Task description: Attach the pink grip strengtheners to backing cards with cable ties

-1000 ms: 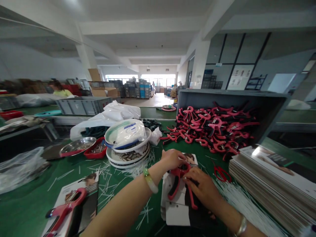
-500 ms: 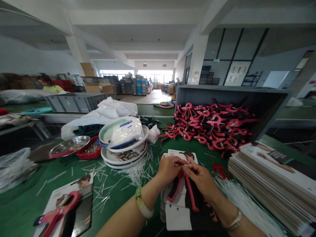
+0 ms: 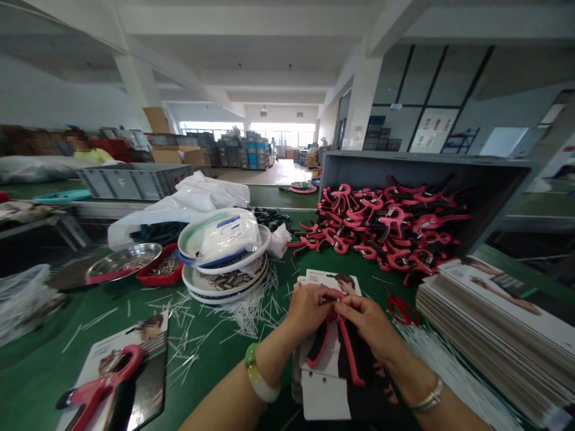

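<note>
A red-and-black hand grip exerciser [image 3: 351, 353] lies on a printed backing card [image 3: 326, 395], its two handles spread toward me. My left hand [image 3: 309, 308] pinches at its top end from the left. From the right, my right hand [image 3: 366, 320] has thumb and fingers closed at the same top end, and the fingertips of both hands nearly meet. Whatever small thing may be between the fingertips is hidden. More cards lie under this one. To the left, another hand grip exerciser [image 3: 103, 389] rests on its own card [image 3: 150, 365].
A tipped grey crate [image 3: 503, 191] spills many hand grips onto the green table. Card stacks [image 3: 485, 341], red scissors [image 3: 402, 310] and white ties [image 3: 453, 368] lie right. Stacked bowls [image 3: 224, 293], a red tray [image 3: 164, 272] and a metal dish [image 3: 123, 263] stand left.
The view has shifted slightly. Both hands keep nearly the same pinch at the top of the hand grip exerciser, with only tiny finger movement.
</note>
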Demonstrator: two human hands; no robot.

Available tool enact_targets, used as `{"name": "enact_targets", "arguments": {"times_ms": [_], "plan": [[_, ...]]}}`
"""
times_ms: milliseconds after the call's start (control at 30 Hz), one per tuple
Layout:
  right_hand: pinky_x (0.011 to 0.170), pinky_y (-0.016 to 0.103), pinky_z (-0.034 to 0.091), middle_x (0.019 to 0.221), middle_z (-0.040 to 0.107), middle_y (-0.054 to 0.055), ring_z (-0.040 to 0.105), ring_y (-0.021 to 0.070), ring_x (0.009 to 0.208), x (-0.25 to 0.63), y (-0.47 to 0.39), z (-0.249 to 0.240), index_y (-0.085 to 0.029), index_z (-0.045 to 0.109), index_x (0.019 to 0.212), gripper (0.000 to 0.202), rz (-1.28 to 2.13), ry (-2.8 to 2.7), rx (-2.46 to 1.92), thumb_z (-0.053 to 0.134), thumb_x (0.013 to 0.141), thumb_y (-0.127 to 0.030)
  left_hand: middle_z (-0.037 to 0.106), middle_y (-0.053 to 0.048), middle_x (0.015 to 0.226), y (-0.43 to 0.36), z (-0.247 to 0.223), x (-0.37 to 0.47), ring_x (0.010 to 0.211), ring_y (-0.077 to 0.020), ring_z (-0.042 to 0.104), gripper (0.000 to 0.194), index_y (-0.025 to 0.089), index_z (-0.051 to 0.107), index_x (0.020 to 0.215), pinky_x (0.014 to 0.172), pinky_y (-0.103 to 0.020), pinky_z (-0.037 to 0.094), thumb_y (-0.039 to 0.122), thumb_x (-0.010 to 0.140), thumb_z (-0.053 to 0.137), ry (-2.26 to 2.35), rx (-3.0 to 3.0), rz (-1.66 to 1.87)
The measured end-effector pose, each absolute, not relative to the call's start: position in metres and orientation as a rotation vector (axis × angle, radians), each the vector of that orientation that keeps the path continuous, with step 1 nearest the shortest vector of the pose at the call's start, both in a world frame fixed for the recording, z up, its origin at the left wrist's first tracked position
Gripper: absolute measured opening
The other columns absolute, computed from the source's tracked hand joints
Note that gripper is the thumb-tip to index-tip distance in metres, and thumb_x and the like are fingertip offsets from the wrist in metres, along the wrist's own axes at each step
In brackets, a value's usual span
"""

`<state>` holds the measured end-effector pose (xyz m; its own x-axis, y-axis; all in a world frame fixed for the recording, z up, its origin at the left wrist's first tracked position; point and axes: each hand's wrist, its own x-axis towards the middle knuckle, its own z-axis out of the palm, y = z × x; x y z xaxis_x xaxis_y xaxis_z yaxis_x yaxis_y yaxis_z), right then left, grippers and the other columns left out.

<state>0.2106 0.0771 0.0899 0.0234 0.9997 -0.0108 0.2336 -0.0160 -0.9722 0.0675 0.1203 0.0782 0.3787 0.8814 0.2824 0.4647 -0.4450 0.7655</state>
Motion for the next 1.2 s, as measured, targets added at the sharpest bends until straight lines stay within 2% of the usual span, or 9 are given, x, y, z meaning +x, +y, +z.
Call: {"name": "enact_targets", "arguments": {"times_ms": [133,233,400,500,667,833,933,1067,1200], "plan": [[0.050,0.023,0.025,0.048,0.036,-0.008,0.027,0.0077,0.045,0.212,0.080,0.096,-0.019,0.052,0.057,0.026,1.210,-1.297,-1.467,0.064,0.063,-0.041,0.072,-0.001,0.099,0.114,0.084,0.059,0.091,-0.0173,0.064,0.029,0.023,0.070,0.100,0.084,-0.029,0.048,0.017,0.077,0.053,0.953,1.970,0.927],[0.051,0.023,0.027,0.049,0.041,-0.007,0.032,0.0081,0.048,0.212,0.083,0.094,-0.018,0.052,0.055,0.023,1.209,-1.343,-1.463,0.064,0.061,-0.036,0.072,-0.002,0.096,0.112,0.088,0.054,0.086,-0.0156,0.064,0.025,0.021,0.069,0.100,0.077,-0.025,0.049,0.023,0.081,0.053,0.864,1.968,0.914],[0.053,0.024,0.031,0.052,0.045,-0.005,0.039,0.0101,0.052,0.213,0.083,0.079,-0.016,0.059,0.060,0.018,1.012,-1.467,-1.415,0.061,0.064,-0.034,0.070,0.000,0.089,0.112,0.084,0.059,0.088,-0.0174,0.061,0.014,0.025,0.071,0.084,0.096,-0.040,0.037,0.025,0.083,0.057,1.014,2.224,1.024],[0.053,0.024,0.036,0.054,0.049,-0.005,0.044,0.0122,0.052,0.216,0.079,0.071,-0.016,0.066,0.079,0.020,0.747,-1.478,-1.387,0.061,0.068,-0.032,0.063,-0.005,0.100,0.113,0.076,0.062,0.092,-0.0185,0.057,0.014,0.023,0.071,0.082,0.090,-0.038,0.040,0.021,0.081,0.058,1.025,2.286,1.260],[0.076,0.032,0.048,0.090,0.069,0.007,0.063,0.0203,0.082,0.219,0.074,0.065,-0.020,0.070,0.084,0.020,0.593,-1.537,-1.260,0.057,0.075,-0.032,0.056,-0.005,0.088,0.110,0.073,0.065,0.089,-0.0192,0.053,0.017,0.021,0.070,0.077,0.088,-0.040,0.041,0.023,0.082,0.054,0.955,2.374,1.534],[0.085,0.038,0.048,0.092,0.070,0.008,0.063,0.0235,0.093,0.218,0.078,0.067,-0.021,0.070,0.083,0.020,0.447,-1.672,-1.280,0.053,0.078,-0.030,0.055,-0.003,0.081,0.103,0.076,0.070,0.083,-0.0160,0.053,0.022,0.022,0.067,0.078,0.098,-0.045,0.035,0.022,0.086,0.046,0.908,2.461,1.684],[0.095,0.042,0.043,0.107,0.068,0.010,0.058,0.0267,0.109,0.218,0.085,0.069,-0.021,0.069,0.081,0.016,0.410,-1.823,-1.321,0.055,0.074,-0.025,0.055,-0.003,0.082,0.100,0.077,0.072,0.083,-0.0144,0.054,0.023,0.022,0.066,0.078,0.100,-0.043,0.035,0.017,0.086,0.044,0.779,2.516,1.772],[0.100,0.045,0.039,0.117,0.063,0.010,0.050,0.0268,0.121,0.221,0.091,0.068,-0.022,0.068,0.088,0.017,0.388,-1.929,-1.256,0.056,0.076,-0.027,0.058,-0.004,0.086,0.095,0.081,0.066,0.087,-0.0161,0.054,0.019,0.022,0.066,0.082,0.099,-0.043,0.036,0.021,0.086,0.047,0.834,2.490,1.633],[0.098,0.040,0.042,0.104,0.068,0.007,0.054,0.0230,0.116,0.224,0.090,0.067,-0.023,0.068,0.086,0.018,0.327,-1.935,-1.160,0.052,0.085,-0.031,0.062,-0.007,0.099,0.091,0.082,0.052,0.096,-0.0207,0.054,0.021,0.020,0.061,0.101,0.089,-0.039,0.043,0.029,0.084,0.053,1.038,2.372,1.190]]}}
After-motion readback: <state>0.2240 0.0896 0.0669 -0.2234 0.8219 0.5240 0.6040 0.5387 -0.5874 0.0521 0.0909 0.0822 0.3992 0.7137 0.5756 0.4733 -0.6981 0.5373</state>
